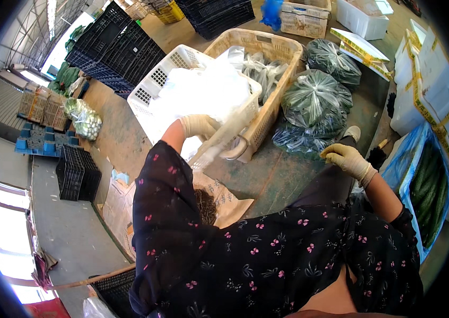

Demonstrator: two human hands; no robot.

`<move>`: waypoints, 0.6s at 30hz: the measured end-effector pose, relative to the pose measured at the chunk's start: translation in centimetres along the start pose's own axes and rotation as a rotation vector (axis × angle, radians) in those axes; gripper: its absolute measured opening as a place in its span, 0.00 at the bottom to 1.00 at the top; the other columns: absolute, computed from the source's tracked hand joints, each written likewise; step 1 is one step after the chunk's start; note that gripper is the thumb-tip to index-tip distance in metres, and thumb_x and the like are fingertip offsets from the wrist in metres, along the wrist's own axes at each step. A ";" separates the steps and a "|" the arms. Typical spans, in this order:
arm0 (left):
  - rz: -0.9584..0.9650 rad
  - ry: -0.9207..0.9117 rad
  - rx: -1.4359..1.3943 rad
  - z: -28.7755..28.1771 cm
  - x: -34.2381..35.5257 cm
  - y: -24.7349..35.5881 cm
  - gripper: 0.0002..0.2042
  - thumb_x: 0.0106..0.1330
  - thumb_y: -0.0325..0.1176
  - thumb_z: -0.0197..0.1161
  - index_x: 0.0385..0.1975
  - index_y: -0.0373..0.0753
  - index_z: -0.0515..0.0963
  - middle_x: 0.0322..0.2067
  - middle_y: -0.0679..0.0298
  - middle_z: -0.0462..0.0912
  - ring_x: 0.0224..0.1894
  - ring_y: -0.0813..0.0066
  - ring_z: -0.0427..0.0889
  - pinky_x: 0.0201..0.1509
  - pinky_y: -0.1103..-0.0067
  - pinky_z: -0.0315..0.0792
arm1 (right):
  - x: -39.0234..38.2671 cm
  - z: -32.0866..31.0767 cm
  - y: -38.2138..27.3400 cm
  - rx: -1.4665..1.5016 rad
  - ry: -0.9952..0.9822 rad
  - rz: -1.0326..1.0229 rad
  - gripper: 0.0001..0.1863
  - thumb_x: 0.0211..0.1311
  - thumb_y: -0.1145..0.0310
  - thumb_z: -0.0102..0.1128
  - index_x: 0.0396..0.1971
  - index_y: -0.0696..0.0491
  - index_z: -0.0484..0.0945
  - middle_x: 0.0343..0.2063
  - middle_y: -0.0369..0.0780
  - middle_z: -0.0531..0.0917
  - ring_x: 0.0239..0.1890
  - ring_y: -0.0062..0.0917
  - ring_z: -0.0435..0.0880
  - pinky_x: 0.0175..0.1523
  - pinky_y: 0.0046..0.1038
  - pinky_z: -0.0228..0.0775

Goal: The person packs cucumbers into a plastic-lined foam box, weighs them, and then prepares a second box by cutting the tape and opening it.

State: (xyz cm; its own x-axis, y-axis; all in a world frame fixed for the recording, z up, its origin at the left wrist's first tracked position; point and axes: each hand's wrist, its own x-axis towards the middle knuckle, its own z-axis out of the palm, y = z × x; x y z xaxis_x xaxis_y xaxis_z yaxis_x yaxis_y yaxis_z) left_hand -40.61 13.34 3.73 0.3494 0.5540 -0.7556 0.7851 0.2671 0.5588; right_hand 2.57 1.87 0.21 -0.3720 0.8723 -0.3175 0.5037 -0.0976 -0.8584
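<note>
My left hand, in a pale glove, reaches into a white plastic crate heaped with white plastic bags. Its fingertips are hidden at the crate's near side, so I cannot see what they grip. Also gloved, my right hand is by my knee, its fingers loosely bent and somewhat apart, with nothing visible in them. Behind the white crate stands a larger yellowish crate with clear-bagged contents. Dark green produce in tied clear bags is piled right of it.
At the right, a blue-lined container holds long green vegetables beside white foam boxes. Black crates are stacked at far left. Near my left sleeve lies a brown paper sack with dark contents. A bag of pale vegetables stands farther left.
</note>
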 end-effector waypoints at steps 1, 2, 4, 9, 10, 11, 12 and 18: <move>-0.027 -0.024 -0.015 -0.2 0.2 -0.2 0.12 0.58 0.32 0.60 0.39 0.33 0.79 0.32 0.64 0.82 0.35 0.80 0.77 0.42 0.82 0.71 | -0.2 0.0 0.3 0.033 -0.002 0.011 0.14 0.60 0.65 0.53 0.40 0.59 0.78 0.36 0.40 0.82 0.37 0.21 0.78 0.45 0.22 0.69; 0.128 -0.005 -0.039 0.0 1.8 -2.0 0.12 0.59 0.31 0.60 0.40 0.32 0.79 0.32 0.64 0.82 0.35 0.79 0.77 0.42 0.82 0.71 | -0.2 0.0 0.7 0.078 -0.001 0.016 0.14 0.60 0.65 0.53 0.40 0.60 0.77 0.36 0.39 0.82 0.36 0.21 0.78 0.45 0.22 0.69; 0.437 0.031 -0.090 1.3 5.5 -6.9 0.12 0.60 0.31 0.60 0.40 0.31 0.78 0.32 0.64 0.81 0.35 0.78 0.77 0.42 0.81 0.72 | -0.2 0.1 2.0 0.166 -0.005 0.032 0.14 0.61 0.66 0.52 0.41 0.60 0.77 0.36 0.39 0.82 0.36 0.19 0.78 0.44 0.21 0.69; 0.141 0.459 -0.054 3.1 6.2 -7.0 0.23 0.55 0.43 0.63 0.48 0.33 0.74 0.52 0.52 0.71 0.54 0.63 0.68 0.56 0.71 0.64 | -0.6 -0.5 3.2 0.288 0.030 0.080 0.14 0.62 0.67 0.50 0.43 0.60 0.76 0.37 0.38 0.81 0.36 0.19 0.78 0.43 0.21 0.69; -0.004 0.546 0.439 2.0 6.7 -6.9 0.28 0.53 0.48 0.64 0.49 0.35 0.74 0.54 0.51 0.69 0.58 0.60 0.65 0.59 0.69 0.61 | -0.5 -0.6 2.9 0.285 0.031 0.077 0.14 0.62 0.67 0.50 0.43 0.60 0.76 0.37 0.38 0.81 0.36 0.19 0.78 0.43 0.21 0.69; -0.159 0.608 0.933 1.5 6.8 -7.1 0.32 0.50 0.53 0.64 0.51 0.37 0.73 0.56 0.50 0.68 0.61 0.57 0.62 0.62 0.67 0.57 | -0.4 -0.4 2.8 0.281 0.018 0.077 0.14 0.63 0.67 0.50 0.43 0.60 0.76 0.37 0.38 0.81 0.36 0.19 0.78 0.42 0.20 0.69; -0.143 0.636 0.953 1.6 6.8 -6.2 0.34 0.50 0.54 0.63 0.54 0.40 0.69 0.55 0.50 0.68 0.61 0.55 0.62 0.63 0.65 0.55 | -0.6 -0.5 3.2 0.279 0.026 0.084 0.14 0.63 0.67 0.49 0.43 0.60 0.75 0.37 0.38 0.81 0.36 0.19 0.78 0.42 0.20 0.69; -0.505 0.433 0.911 3.1 2.8 -1.4 0.34 0.50 0.58 0.55 0.58 0.48 0.67 0.58 0.56 0.67 0.64 0.57 0.56 0.65 0.66 0.49 | -0.8 -0.2 3.5 0.312 0.033 0.083 0.14 0.63 0.65 0.48 0.43 0.58 0.75 0.38 0.38 0.81 0.37 0.19 0.79 0.42 0.19 0.68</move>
State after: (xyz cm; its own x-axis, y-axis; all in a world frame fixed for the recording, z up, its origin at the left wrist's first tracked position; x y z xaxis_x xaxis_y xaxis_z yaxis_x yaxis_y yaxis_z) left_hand -39.16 12.08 -0.18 -0.1819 0.8195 -0.5434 0.9286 -0.0386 -0.3691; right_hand 4.79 0.91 -2.45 -0.3114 0.8699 -0.3825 0.2659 -0.3067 -0.9139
